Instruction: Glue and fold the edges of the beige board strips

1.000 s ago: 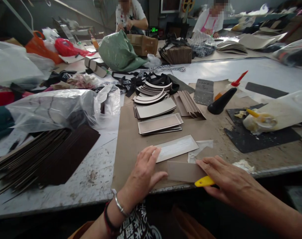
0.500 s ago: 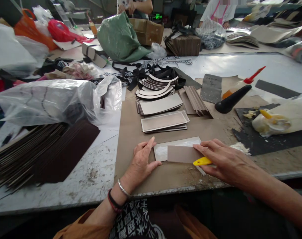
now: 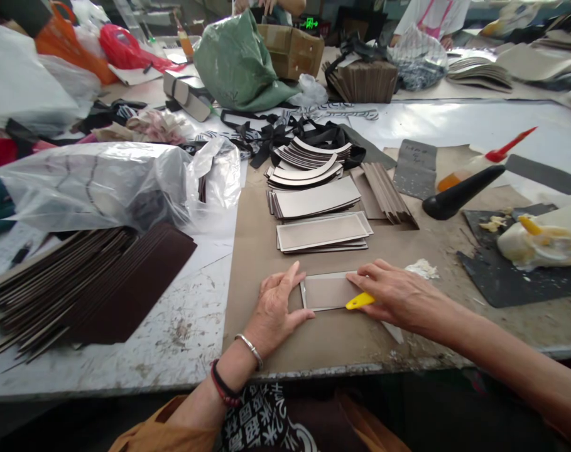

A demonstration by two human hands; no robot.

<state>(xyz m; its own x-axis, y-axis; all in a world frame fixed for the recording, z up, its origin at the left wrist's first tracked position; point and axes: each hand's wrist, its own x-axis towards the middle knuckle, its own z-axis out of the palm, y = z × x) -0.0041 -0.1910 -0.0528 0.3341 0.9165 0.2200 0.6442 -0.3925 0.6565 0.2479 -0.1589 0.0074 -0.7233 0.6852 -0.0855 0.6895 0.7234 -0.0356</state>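
Observation:
A taupe rectangular panel lies over a slightly larger pale panel, whose rim shows at the left and upper edges. My left hand rests at their left end, thumb and fingers spread around the corners, holding nothing. My right hand grips a yellow-handled scraper, its pale blade poking out below the palm. The same hand's fingertips press on the taupe panel's right part, which they hide. Beyond my hands lie stacked framed panels, plain pale panels and curved strips.
Dark brown strips lie fanned on the left near a clear plastic bag. To the right are a black cone-shaped object, a red-tipped bottle and a glue-smeared white container. Two people stand across the table.
My right hand has moved left with the taupe panel, which now covers most of the pale one. The scraper stays in that hand. The camera view has shifted slightly.

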